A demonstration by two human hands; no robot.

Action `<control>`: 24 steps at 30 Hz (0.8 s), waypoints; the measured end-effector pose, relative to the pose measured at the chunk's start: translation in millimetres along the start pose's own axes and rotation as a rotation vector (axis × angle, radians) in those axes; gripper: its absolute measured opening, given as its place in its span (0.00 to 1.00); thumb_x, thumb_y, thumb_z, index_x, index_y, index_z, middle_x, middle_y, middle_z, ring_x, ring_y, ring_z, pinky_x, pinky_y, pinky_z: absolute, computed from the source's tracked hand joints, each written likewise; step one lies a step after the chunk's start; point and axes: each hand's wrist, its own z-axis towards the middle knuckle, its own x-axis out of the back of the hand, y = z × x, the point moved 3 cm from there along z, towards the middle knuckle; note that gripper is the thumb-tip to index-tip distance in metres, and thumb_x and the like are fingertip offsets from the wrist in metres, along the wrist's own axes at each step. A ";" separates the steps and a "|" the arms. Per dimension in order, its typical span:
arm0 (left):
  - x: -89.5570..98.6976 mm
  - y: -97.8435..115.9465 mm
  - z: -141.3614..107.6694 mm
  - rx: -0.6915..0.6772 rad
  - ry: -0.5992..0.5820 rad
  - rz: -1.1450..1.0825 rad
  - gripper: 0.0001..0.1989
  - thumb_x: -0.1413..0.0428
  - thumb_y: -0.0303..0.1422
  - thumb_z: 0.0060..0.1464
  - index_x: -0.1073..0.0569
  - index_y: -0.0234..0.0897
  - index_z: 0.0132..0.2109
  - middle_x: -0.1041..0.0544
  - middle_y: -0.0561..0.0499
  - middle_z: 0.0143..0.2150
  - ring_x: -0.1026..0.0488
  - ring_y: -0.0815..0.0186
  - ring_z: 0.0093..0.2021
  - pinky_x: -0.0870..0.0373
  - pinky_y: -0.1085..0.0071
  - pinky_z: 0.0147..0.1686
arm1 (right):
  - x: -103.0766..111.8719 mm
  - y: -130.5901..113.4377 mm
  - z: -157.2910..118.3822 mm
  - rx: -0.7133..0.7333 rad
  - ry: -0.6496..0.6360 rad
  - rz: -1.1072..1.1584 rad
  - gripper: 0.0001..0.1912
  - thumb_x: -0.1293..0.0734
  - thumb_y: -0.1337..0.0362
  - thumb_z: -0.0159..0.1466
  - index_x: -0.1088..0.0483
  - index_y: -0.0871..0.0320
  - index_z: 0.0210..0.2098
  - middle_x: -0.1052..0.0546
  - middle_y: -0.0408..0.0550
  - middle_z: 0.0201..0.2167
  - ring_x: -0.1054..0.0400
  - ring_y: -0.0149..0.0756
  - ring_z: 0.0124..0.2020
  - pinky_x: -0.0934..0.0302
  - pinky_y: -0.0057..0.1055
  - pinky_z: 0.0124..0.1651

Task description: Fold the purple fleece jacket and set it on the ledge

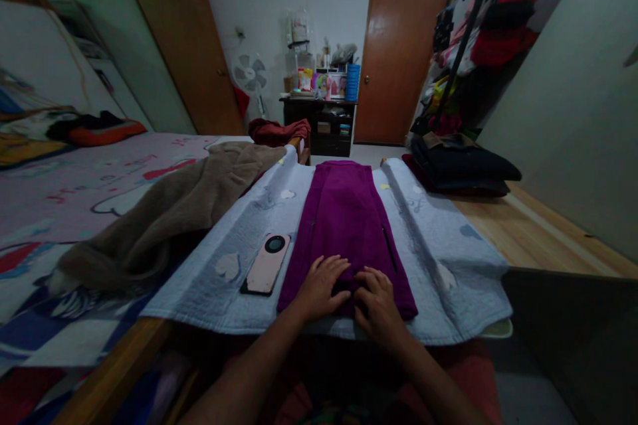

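A purple jacket [343, 219] with zip pockets at its sides lies folded into a long panel in front of me, on a light blue quilted cloth [438, 239]. My left hand [323, 289] rests palm down on its near part, fingers stretched out and thumb apart. Close beside it, my right hand [376, 299] is curled, its fingertips bent onto the purple fabric, which bunches slightly between the two hands. To the left of the jacket lies a pink phone [264, 272] with a round black camera, face down on the cloth.
A brown fleece blanket [174, 212] spreads over the bed [114, 179] at left. Folded dark clothes [463, 166] are stacked on the wooden surface [538, 226] at right. Farther off stand a fan [249, 73], a loaded black cabinet [319, 129] and a brown door [399, 53].
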 end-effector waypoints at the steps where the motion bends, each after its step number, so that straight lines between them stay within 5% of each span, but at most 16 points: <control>1: 0.0 0.2 0.0 0.004 -0.003 -0.001 0.30 0.43 0.38 0.54 0.39 0.43 0.63 0.36 0.48 0.66 0.45 0.58 0.67 0.57 0.50 0.67 | 0.5 1.5 0.2 -0.014 -0.024 0.013 0.11 0.36 0.73 0.53 0.28 0.54 0.34 0.29 0.50 0.51 0.43 0.49 0.59 0.50 0.53 0.62; 5: 1.6 1.8 -0.6 0.026 -0.016 -0.018 0.31 0.41 0.39 0.53 0.38 0.43 0.63 0.36 0.48 0.65 0.46 0.58 0.67 0.57 0.50 0.67 | 16.2 15.7 14.7 -0.003 -0.222 0.237 0.04 0.33 0.62 0.59 0.27 0.54 0.31 0.27 0.50 0.49 0.35 0.45 0.53 0.39 0.43 0.55; 7: 2.7 2.5 -1.0 0.028 -0.017 -0.026 0.32 0.41 0.40 0.52 0.38 0.44 0.63 0.36 0.48 0.65 0.46 0.58 0.67 0.57 0.50 0.67 | 27.2 33.5 28.0 -0.075 -0.144 0.308 0.11 0.39 0.58 0.65 0.28 0.54 0.33 0.26 0.51 0.47 0.32 0.41 0.49 0.37 0.38 0.53; 11: 2.6 1.5 -1.0 0.024 -0.017 -0.030 0.33 0.41 0.40 0.51 0.39 0.45 0.64 0.37 0.48 0.66 0.45 0.57 0.67 0.58 0.50 0.67 | 18.2 67.2 41.3 -0.188 0.093 0.042 0.22 0.42 0.54 0.66 0.32 0.61 0.53 0.31 0.60 0.56 0.39 0.48 0.59 0.44 0.48 0.60; 16: 1.4 0.6 -0.6 0.024 -0.019 -0.035 0.34 0.41 0.40 0.51 0.39 0.45 0.64 0.37 0.47 0.66 0.45 0.56 0.67 0.58 0.49 0.66 | -21.2 73.5 29.9 -0.196 -0.038 -0.241 0.27 0.42 0.53 0.66 0.36 0.60 0.60 0.37 0.59 0.63 0.50 0.52 0.66 0.53 0.54 0.63; 24: 0.8 0.7 -0.6 0.033 -0.019 -0.020 0.34 0.40 0.39 0.50 0.39 0.44 0.64 0.37 0.48 0.66 0.46 0.57 0.67 0.58 0.50 0.67 | -14.4 66.4 31.2 -0.218 -0.077 -0.266 0.28 0.41 0.53 0.66 0.37 0.62 0.61 0.38 0.58 0.64 0.50 0.51 0.66 0.55 0.51 0.65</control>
